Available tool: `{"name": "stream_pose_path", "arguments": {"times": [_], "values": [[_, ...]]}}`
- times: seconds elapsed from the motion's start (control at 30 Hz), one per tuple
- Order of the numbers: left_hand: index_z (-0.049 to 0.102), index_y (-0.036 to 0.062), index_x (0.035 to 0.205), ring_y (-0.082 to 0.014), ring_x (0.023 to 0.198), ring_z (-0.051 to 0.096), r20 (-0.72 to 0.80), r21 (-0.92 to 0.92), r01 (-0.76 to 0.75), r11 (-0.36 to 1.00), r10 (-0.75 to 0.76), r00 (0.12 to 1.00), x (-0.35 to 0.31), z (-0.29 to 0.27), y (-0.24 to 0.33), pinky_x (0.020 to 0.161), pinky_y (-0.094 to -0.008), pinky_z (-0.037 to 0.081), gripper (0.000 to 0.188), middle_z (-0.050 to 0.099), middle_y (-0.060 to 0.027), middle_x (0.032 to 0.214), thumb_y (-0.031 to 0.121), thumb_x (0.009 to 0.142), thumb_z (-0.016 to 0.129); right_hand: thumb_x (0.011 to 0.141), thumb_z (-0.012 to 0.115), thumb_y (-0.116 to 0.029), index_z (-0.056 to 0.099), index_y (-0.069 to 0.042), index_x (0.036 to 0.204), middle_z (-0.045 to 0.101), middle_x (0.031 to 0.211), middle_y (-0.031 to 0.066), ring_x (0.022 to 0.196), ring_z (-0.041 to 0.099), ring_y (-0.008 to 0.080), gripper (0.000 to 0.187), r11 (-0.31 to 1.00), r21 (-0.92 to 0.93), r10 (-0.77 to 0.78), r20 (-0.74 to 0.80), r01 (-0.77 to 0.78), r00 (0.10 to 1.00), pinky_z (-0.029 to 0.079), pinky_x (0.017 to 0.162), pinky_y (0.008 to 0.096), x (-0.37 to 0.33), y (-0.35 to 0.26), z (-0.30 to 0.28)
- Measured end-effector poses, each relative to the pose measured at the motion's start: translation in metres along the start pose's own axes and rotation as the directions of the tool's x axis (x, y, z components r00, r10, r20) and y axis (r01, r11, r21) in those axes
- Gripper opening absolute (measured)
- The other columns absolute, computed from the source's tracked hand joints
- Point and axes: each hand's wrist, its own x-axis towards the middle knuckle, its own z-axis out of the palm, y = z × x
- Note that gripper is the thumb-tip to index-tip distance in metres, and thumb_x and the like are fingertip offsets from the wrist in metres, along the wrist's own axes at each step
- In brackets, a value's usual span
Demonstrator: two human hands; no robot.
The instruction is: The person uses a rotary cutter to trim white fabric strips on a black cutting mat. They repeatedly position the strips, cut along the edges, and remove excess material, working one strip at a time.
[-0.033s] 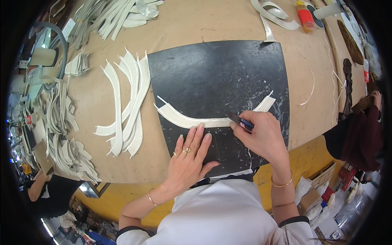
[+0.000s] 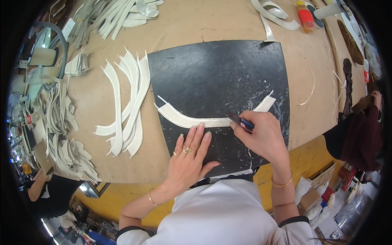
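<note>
A curved off-white fabric strip [image 2: 185, 121] with narrow cord ends lies across a black mat [image 2: 204, 77] on the table. My left hand [image 2: 188, 155] rests flat on the mat, fingers spread, with fingertips touching the strip's lower edge. Two rings and a bracelet are on it. In my right hand [image 2: 261, 132] is a slim black-and-blue hand tool [image 2: 246, 123], gripped between thumb and fingers. Its dark tip points left, over the strip's right part; its exact kind I cannot make out. That hand covers a stretch of the strip, whose right end [image 2: 264, 104] shows beyond it.
Similar strips [image 2: 130, 106] overlap left of the mat. Bundles of pale pieces [image 2: 61, 118] lie at the far left, more strips [image 2: 118, 16] at the back. A red-and-yellow bottle [image 2: 306, 17] stands at the back right. Other people are at both sides, one in a dark red sleeve [image 2: 365, 139].
</note>
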Motion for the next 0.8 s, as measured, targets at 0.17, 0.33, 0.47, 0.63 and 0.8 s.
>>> {"name": "stream_pose_path", "arguments": {"times": [0.17, 0.33, 0.47, 0.63, 0.8], "values": [[0.034, -0.0035, 0.148, -0.0323, 0.145, 0.033, -0.007, 0.056, 0.030, 0.998, -0.030, 1.000, 0.005, -0.003, 0.006, 0.118, -0.0479, 0.020, 0.091, 0.037, -0.0212, 0.154, 0.055, 0.085, 0.066, 0.081, 0.074, -0.017, 0.070, 0.001, 0.081, 0.055, 0.055, 0.0086, 0.047, 0.052, 0.0172, 0.019, 0.978, 0.147, -0.128, -0.136, 0.148, 0.982, 0.039, 0.049, 0.0308, -0.008, 0.010, 0.004], [0.042, -0.0025, 0.144, -0.0319, 0.140, 0.041, -0.082, 0.191, 0.066, 0.979, -0.051, 0.995, 0.018, -0.001, 0.015, 0.119, -0.0463, 0.022, 0.086, 0.046, -0.0209, 0.147, 0.057, 0.086, 0.064, 0.081, 0.075, -0.017, 0.070, 0.001, 0.083, 0.055, 0.055, 0.0074, 0.046, 0.050, 0.0159, 0.019, 0.982, 0.122, -0.126, -0.124, 0.141, 0.984, 0.037, 0.048, 0.0304, -0.004, 0.017, 0.001], [0.048, -0.0025, 0.140, -0.0324, 0.137, 0.045, -0.103, 0.292, 0.096, 0.952, -0.069, 0.992, 0.023, 0.000, 0.024, 0.118, -0.0461, 0.024, 0.079, 0.050, -0.0211, 0.144, 0.056, 0.089, 0.060, 0.082, 0.074, -0.018, 0.070, 0.000, 0.080, 0.054, 0.053, 0.0065, 0.045, 0.049, 0.0160, 0.019, 0.992, 0.092, -0.084, -0.087, 0.092, 0.993, 0.036, 0.047, 0.0307, -0.002, 0.016, 0.001], [0.052, -0.0027, 0.137, -0.0338, 0.135, 0.048, -0.126, 0.322, 0.128, 0.938, -0.091, 0.988, 0.026, 0.003, 0.029, 0.116, -0.0466, 0.027, 0.072, 0.053, -0.0223, 0.141, 0.054, 0.092, 0.058, 0.082, 0.074, -0.019, 0.070, 0.000, 0.077, 0.054, 0.052, 0.0064, 0.044, 0.049, 0.0165, 0.020, 0.994, 0.059, -0.091, -0.074, 0.095, 0.993, 0.036, 0.046, 0.0311, -0.001, 0.016, 0.001], [0.058, -0.0030, 0.131, -0.0375, 0.127, 0.055, -0.196, 0.379, 0.185, 0.907, -0.116, 0.974, 0.034, 0.013, 0.039, 0.112, -0.0474, 0.033, 0.067, 0.057, -0.0251, 0.135, 0.053, 0.093, 0.057, 0.079, 0.070, -0.021, 0.067, -0.003, 0.072, 0.058, 0.054, 0.0081, 0.048, 0.057, 0.0243, 0.019, 0.995, 0.044, -0.085, -0.094, 0.089, 0.992, 0.042, 0.050, 0.0352, -0.001, 0.015, 0.002]]}}
